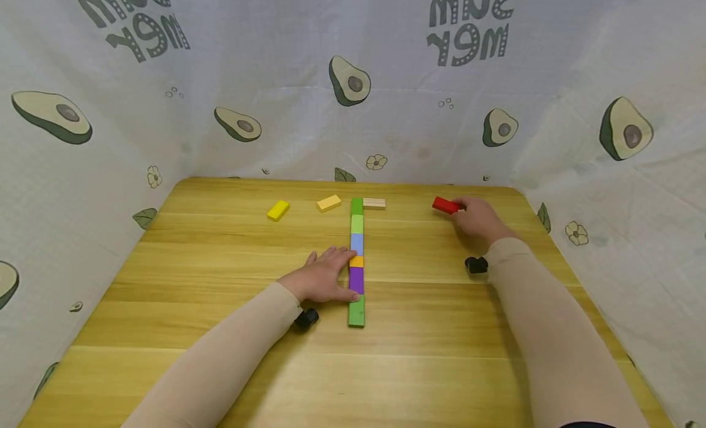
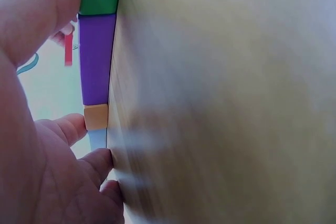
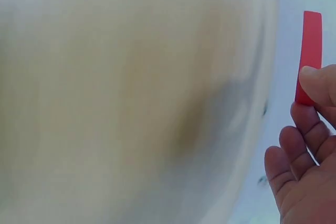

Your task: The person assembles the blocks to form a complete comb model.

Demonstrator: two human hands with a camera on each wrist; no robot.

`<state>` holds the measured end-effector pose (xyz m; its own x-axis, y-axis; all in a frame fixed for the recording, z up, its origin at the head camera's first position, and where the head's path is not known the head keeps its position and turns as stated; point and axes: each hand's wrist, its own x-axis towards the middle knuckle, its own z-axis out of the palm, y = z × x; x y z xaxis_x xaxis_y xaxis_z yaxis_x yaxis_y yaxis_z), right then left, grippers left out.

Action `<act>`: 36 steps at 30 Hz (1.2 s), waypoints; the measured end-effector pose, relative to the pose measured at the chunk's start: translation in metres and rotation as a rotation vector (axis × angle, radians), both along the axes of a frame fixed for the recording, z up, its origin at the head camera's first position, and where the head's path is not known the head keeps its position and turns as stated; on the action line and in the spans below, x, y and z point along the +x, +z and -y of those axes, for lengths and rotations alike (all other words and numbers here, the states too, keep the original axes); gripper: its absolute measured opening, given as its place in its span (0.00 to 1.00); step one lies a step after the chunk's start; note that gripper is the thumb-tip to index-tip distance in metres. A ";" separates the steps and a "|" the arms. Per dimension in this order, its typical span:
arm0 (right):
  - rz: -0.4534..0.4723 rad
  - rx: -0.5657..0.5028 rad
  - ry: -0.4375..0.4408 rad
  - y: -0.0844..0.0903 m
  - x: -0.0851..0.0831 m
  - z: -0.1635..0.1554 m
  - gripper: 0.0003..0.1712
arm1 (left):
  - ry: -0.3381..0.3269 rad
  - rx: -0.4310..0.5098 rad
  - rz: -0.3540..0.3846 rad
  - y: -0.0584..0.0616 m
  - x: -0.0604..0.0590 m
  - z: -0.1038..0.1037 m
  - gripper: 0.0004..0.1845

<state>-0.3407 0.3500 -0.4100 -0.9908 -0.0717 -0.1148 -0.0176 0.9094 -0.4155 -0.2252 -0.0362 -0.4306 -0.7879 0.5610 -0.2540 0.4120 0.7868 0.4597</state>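
My right hand pinches a red block at one end, over the far right of the table. In the right wrist view, the thumb and a finger grip the lower end of that red block. My left hand rests along a straight row of coloured blocks with its fingers extended. Its thumb touches the near green block, beside the purple block. A fingertip touches the small orange block, next to the blue block. Light green and dark green blocks form the far end.
A pale wooden block lies crosswise against the row's far end. To the left lie a light orange block and a yellow block. A white avocado-print sheet hangs behind the wooden table.
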 end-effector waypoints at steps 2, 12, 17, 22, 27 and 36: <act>-0.011 0.007 0.038 0.002 -0.003 0.011 0.24 | 0.001 -0.001 0.000 0.000 0.000 0.000 0.52; -0.012 0.017 0.170 0.002 -0.007 0.062 0.22 | 0.001 -0.012 -0.007 -0.001 0.000 0.000 0.53; 0.005 0.034 0.228 0.000 -0.007 0.082 0.22 | 0.005 -0.011 -0.005 -0.001 0.000 0.000 0.53; 0.020 0.044 0.278 -0.001 -0.008 0.100 0.21 | 0.006 -0.009 -0.001 0.000 0.000 0.000 0.53; 0.038 0.062 0.293 -0.004 -0.009 0.116 0.20 | 0.008 -0.009 -0.002 -0.001 -0.001 0.000 0.53; 0.078 0.072 0.240 -0.009 -0.013 0.133 0.21 | 0.008 -0.012 -0.009 -0.005 -0.002 0.000 0.53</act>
<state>-0.3539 0.2173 -0.4190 -0.9343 -0.2929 -0.2033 -0.2074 0.9102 -0.3584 -0.2277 -0.0359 -0.4355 -0.7949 0.5513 -0.2533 0.4095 0.7956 0.4464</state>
